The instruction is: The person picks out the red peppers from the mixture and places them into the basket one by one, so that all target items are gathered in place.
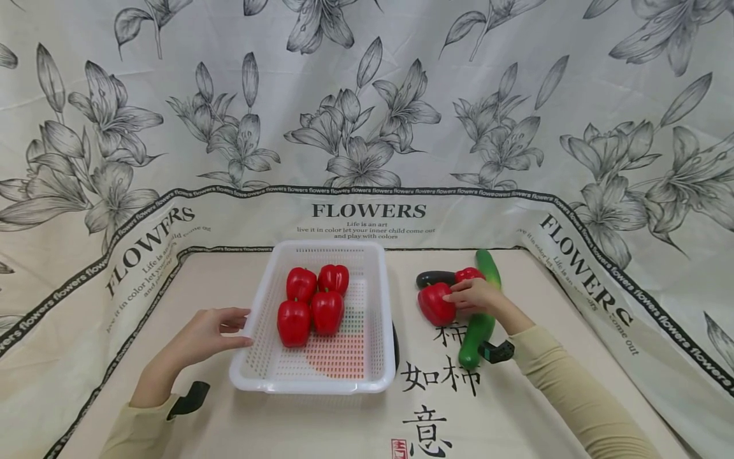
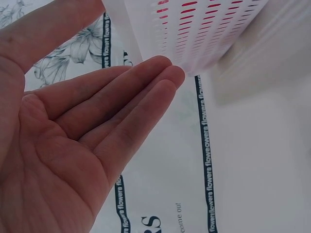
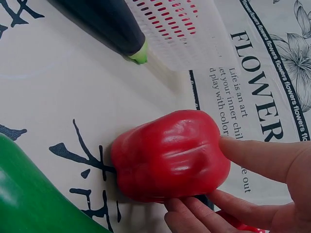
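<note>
My right hand (image 1: 476,296) holds a red bell pepper (image 1: 437,305) between thumb and fingers, right of the basket. In the right wrist view, the thumb lies on one side of this pepper (image 3: 170,158) and the fingers reach under the other. My left hand (image 1: 203,335) is at the left wall of a white perforated basket (image 1: 367,384), fingers extended; whether they touch it I cannot tell. Several red bell peppers (image 1: 327,312) stand grouped inside the basket. The left wrist view shows the palm (image 2: 58,155) beside the basket's holed wall (image 2: 194,29).
Around the right hand lie a dark eggplant (image 1: 434,278), another red pepper (image 1: 469,274) and long green vegetables (image 1: 477,338). A second eggplant (image 3: 112,29) lies against the basket's right side, mostly hidden in the head view. A flower-printed cloth (image 1: 367,127) hangs behind the table.
</note>
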